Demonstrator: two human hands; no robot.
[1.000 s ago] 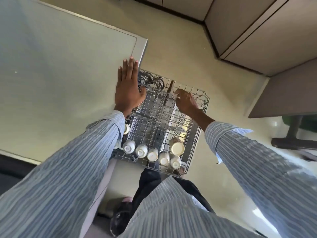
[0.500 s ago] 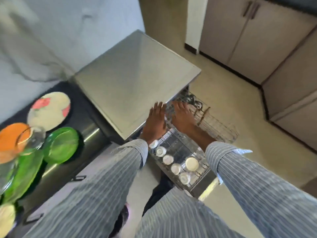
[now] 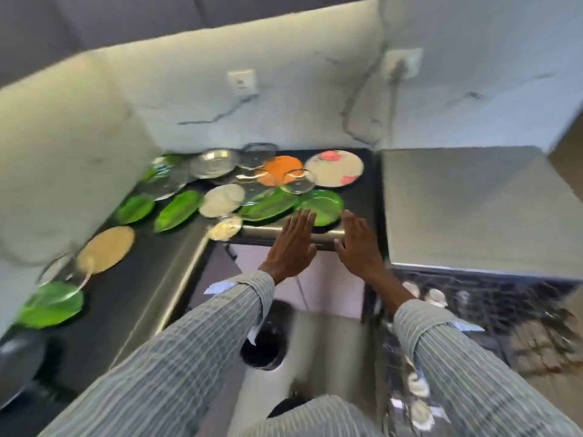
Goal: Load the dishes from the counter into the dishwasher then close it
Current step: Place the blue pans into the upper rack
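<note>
Both my hands are stretched out flat over the front edge of the dark counter (image 3: 367, 197), holding nothing. My left hand (image 3: 291, 244) and my right hand (image 3: 358, 244) hover just in front of a round green plate (image 3: 325, 205). Several dishes crowd the counter: an orange plate (image 3: 280, 170), a cream plate with pink flowers (image 3: 334, 168), a small glass bowl (image 3: 298, 181), clear glass plates (image 3: 214, 164), green leaf-shaped plates (image 3: 178, 209) and a tan plate (image 3: 105, 249). The pulled-out dishwasher rack (image 3: 492, 313) with white cups (image 3: 437, 296) is at the lower right.
A steel surface (image 3: 473, 209), apparently the dishwasher's top, lies to the right of the counter. The marble wall (image 3: 284, 105) carries two sockets behind the dishes. The counter runs on down the left side, with a green plate (image 3: 50, 305) near the lower left corner. The view is blurred by motion.
My view has swung left from the dishwasher rack to the counter. Both hands left the rack and steel surface and now reach, flat and empty, towards the green plate.
</note>
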